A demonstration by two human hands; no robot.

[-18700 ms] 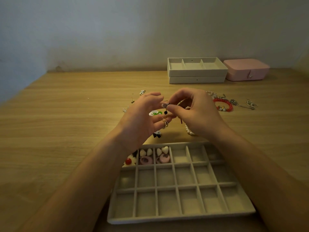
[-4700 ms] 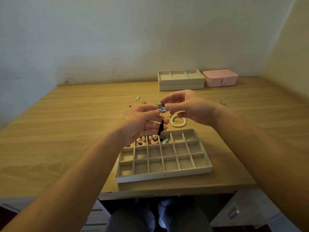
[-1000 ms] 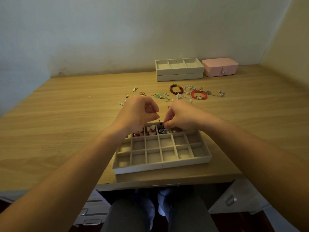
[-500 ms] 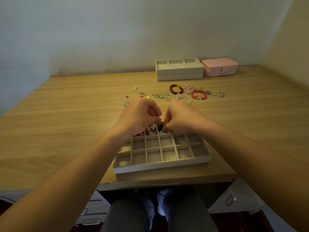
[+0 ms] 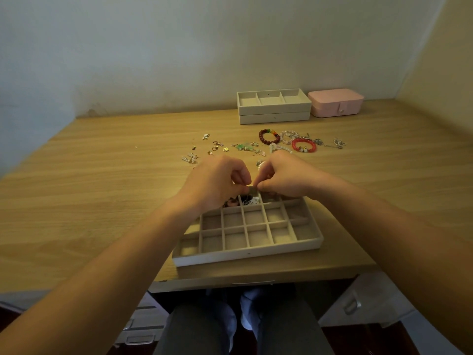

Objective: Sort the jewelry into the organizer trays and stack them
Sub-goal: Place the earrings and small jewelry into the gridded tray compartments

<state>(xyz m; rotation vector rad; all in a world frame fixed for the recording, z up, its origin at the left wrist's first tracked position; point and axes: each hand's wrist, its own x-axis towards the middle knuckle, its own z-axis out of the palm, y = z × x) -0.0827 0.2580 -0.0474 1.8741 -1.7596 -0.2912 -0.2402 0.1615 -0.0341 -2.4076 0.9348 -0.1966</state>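
Head view: a wooden desk carries a compartmented tray at its near edge, with small pieces in its far row, partly hidden. Two stacked trays and a closed pink box stand by the wall. The left hand and right hand curl over that far row, fingertips meeting; whether they pinch anything cannot be told. A red bracelet, a brown bracelet and earrings lie loose beyond.

Forearms come in from near left and right. Left grip and right grip side by side, fingers curled, pinched tips almost touching.
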